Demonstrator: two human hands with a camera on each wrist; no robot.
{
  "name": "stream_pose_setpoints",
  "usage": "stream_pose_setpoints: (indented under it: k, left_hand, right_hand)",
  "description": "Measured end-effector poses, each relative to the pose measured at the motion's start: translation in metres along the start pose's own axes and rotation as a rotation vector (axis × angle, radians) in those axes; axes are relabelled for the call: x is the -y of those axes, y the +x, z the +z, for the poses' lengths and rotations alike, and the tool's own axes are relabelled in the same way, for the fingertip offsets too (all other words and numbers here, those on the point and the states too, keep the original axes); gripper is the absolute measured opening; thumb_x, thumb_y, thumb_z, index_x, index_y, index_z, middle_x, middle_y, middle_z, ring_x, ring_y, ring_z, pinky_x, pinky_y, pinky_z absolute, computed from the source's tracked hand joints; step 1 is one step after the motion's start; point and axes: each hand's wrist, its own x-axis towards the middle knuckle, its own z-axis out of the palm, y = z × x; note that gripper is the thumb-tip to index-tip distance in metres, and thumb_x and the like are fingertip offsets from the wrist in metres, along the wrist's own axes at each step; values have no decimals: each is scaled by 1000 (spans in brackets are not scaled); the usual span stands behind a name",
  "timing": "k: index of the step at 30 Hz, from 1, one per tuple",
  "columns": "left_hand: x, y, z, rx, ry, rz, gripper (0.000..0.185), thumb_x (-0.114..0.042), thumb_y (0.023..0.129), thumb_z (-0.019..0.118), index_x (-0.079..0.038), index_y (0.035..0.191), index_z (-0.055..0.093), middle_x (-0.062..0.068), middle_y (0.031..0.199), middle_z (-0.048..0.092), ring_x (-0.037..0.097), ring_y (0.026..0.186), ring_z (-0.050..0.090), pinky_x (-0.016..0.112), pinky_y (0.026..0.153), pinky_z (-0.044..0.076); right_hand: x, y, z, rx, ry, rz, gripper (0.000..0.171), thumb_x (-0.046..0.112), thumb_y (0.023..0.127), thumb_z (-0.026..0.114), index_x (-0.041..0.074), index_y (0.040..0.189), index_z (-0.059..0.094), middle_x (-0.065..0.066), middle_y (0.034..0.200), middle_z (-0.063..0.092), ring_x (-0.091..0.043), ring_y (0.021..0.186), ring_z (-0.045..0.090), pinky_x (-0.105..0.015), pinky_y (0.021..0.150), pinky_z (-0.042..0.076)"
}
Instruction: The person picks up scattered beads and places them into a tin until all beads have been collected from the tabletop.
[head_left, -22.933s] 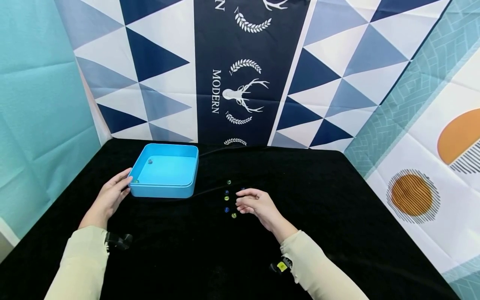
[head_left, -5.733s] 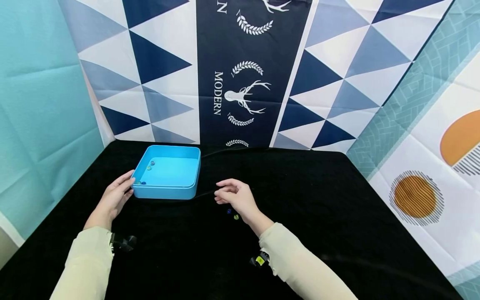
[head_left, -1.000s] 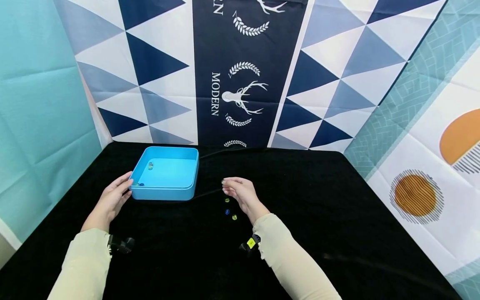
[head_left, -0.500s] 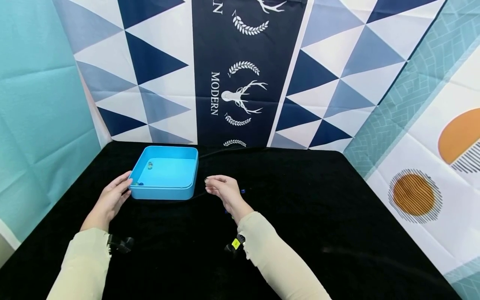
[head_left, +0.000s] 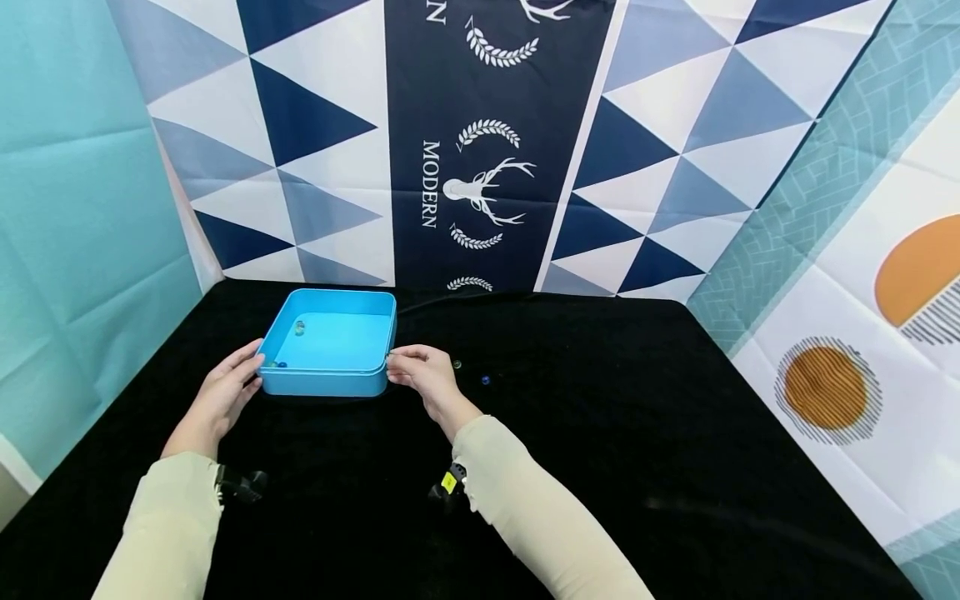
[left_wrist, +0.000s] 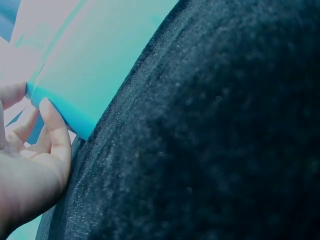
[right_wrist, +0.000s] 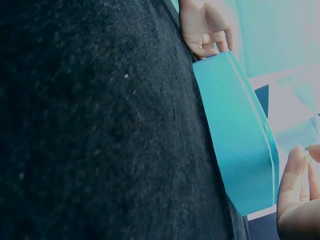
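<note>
A light-blue open box (head_left: 324,383) stands at the back left on the black cloth. My left hand (head_left: 222,400) holds its near left corner, thumb on the outer wall and fingers by the rim, as the left wrist view shows. At the box's right rim is my right hand (head_left: 427,379); it pinches a small marble (right_wrist: 307,153) between thumb and fingertip. Inside the box lie several marbles: greenish ones (head_left: 300,327) at the left wall and a blue marble (head_left: 282,364) near my left fingers. Right of my right hand, a green marble (head_left: 457,364) and a blue marble (head_left: 486,380) rest on the cloth.
Black cloth (head_left: 675,433) covers the whole table. Patterned fabric (head_left: 480,183) hangs behind it, with a teal sheet (head_left: 82,217) on the left. My right hand and forearm hide the patch of cloth where other marbles lay.
Over the longer span, more marbles have come into the box and fewer lie on the cloth. In the last second my right hand moved left to the box rim with a marble; the left stayed.
</note>
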Motion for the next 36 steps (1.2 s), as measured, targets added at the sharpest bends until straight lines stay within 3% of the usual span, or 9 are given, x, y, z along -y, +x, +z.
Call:
stream_pose_setpoints:
  k: [7,14,36]
  left_hand:
    - [1,0,-1,2,-7,-7,68,-36,91,60,-17,147,28,2,154,18,7,110,39,10,74,42]
    - [-1,0,0,5,-13,-2,67,-35,91,59,-16,148,28,2,154,17,6,109,40,11,75,43]
    - [-1,1,0,9,1,-16,66,-36,92,59,-18,148,28,0,153,18,9,115,37,11,76,41]
  right_hand:
    - [-3,7,10,-27,-21,10,13,-2,80,68,-3,93,67,-9,80,67,-14,65,63,-30,71,53]
    - [-5,11,18,-18,-24,-18,12,-2,81,67,-4,93,66,-9,79,68,-14,64,63,-30,71,53]
    - [-1,13,34,-28,-5,8,10,-2,81,68,-1,91,67,-8,77,66,-13,63,63,-29,69,53]
